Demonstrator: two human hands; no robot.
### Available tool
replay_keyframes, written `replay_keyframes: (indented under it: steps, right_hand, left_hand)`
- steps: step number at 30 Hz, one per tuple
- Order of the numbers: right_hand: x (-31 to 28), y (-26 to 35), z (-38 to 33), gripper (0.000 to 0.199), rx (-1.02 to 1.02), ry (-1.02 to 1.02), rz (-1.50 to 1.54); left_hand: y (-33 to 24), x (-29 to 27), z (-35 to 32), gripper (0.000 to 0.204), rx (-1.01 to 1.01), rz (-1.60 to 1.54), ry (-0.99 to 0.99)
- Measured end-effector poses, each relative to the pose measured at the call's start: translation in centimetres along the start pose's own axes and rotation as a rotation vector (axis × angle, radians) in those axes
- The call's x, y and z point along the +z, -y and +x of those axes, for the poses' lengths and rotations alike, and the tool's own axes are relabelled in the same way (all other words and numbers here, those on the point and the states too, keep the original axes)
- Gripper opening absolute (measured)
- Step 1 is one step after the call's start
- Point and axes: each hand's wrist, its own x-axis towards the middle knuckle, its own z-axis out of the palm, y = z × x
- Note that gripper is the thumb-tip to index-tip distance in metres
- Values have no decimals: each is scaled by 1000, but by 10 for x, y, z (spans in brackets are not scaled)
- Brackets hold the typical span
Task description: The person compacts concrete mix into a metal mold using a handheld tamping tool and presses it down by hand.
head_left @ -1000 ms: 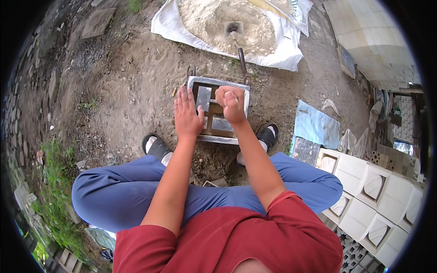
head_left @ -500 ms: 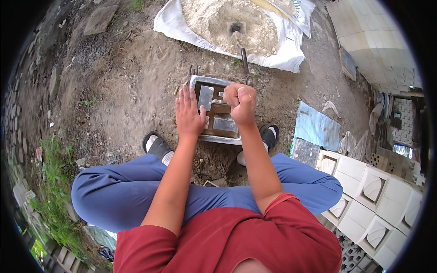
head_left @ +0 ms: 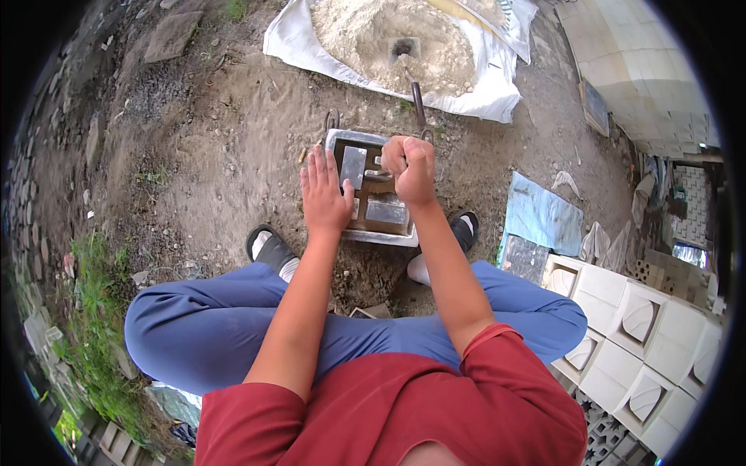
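A rectangular metal mould [head_left: 381, 236] with flat plates set inside it lies on the ground between my feet. My left hand [head_left: 325, 194] is stretched flat, palm down, fingers together and thumb out, over the mould's left edge. Whether it touches the frame I cannot tell. My right hand [head_left: 413, 171] is closed in a fist over the mould's right side, with nothing showing in it. The fist hides part of the frame. Beyond the mould, a square-bladed scoop [head_left: 417, 105] rests with its blade in a heap of pale powdery material [head_left: 350, 39].
A white sack sheet [head_left: 497, 97] lies under the heap. To the right are a blue sheet [head_left: 544, 213] and stacked pale hollow blocks [head_left: 622, 334]. A light wall [head_left: 645, 70] stands at far right. Grass [head_left: 97, 311] grows on the left.
The view has shifted slightly. My flat left hand and closed right fist keep nearly the same poses over the mould.
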Motion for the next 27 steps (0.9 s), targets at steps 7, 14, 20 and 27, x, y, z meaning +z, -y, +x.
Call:
replay_keyframes:
  steps: [7, 14, 20, 27]
  right_hand:
    - [0, -11, -2, 53, -36, 52, -100]
    - [4, 2, 1, 47, -52, 113, -77]
    - [5, 6, 4, 50, -33, 10, 42]
    - [-3, 0, 0, 50, -55, 49, -6]
  left_hand:
    - [-4, 0, 4, 80, 12, -19, -19]
    - [-4, 0, 3, 80, 5, -7, -14]
    - [-2, -1, 2, 79, -11, -21, -4]
    - [-1, 0, 2, 80, -3, -34, -21]
